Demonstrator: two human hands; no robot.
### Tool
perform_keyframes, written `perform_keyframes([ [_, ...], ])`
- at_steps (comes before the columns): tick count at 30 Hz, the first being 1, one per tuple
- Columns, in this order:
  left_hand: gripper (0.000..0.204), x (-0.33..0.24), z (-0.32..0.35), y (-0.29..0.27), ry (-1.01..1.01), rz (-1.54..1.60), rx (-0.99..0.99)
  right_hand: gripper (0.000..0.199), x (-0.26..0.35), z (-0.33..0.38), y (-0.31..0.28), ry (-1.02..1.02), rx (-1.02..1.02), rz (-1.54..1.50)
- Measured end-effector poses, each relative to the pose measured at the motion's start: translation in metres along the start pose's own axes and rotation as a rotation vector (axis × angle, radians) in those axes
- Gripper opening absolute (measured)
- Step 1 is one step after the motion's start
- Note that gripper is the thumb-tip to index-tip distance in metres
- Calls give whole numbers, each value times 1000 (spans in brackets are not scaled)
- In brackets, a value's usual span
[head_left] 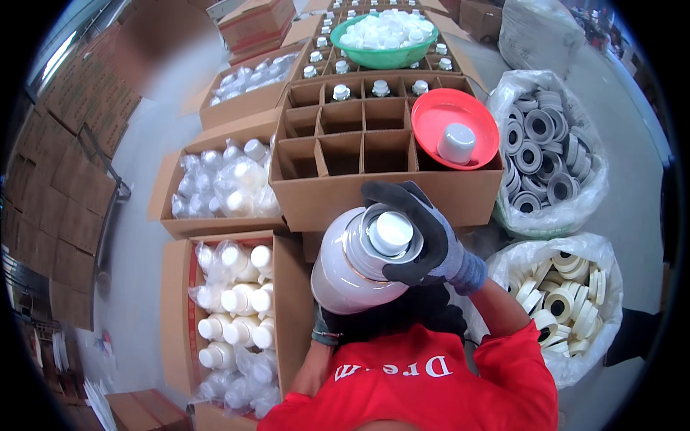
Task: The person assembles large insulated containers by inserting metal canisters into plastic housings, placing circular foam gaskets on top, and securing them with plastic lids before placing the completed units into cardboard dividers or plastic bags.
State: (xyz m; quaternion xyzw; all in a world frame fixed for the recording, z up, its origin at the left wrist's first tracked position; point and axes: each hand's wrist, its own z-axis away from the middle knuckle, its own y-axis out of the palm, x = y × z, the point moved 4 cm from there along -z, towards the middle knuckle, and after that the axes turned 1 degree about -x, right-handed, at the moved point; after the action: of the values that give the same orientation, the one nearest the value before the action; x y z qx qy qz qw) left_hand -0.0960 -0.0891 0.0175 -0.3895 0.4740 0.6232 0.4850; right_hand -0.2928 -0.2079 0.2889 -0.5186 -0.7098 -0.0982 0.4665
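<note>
White plastic bottle (350, 267) sits at centre of the head view, held just below the divided carton (374, 154) and tilted so its mouth faces the camera.

Head view, step in hand (judged): a white cap (394, 232) is being seated on the bottle neck. To do it well, the cap wants to sit square on the neck before any turn, with the bottle braced from below so it does not roll.

Right hand (424, 233), in a dark glove with grey cuff, is curled closed around the neck and cap; fingers (399, 192) wrap over the far side of the collar, thumb on the near side. Left hand (325, 327) is mostly hidden under the bottle; only a gloved edge shows at the base. It touches the bottle, but I cannot tell how far it is closed.

Relative to the carton: red dish (454, 128) with one white cap rests on its right corner; green bowl (384, 39) of caps lies beyond it; bags of tape rolls (550, 144) stand to its right; boxes of wrapped bottles (233, 302) stand to its left.
</note>
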Motion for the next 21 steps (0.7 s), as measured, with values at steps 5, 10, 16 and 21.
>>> perform_keyframes([
  [5,47,-14,1,0,7,-18,-69,72,5,-3,-1,55,-193,-10],
  [10,42,-56,-10,-17,64,-125,-88,73,3,2,-1,-88,-152,-133],
  [16,38,-144,-44,-21,265,-478,-51,82,-12,37,0,-76,-210,-64],
  [21,37,-216,-84,-3,450,-931,134,83,-67,148,47,436,-380,-35],
])
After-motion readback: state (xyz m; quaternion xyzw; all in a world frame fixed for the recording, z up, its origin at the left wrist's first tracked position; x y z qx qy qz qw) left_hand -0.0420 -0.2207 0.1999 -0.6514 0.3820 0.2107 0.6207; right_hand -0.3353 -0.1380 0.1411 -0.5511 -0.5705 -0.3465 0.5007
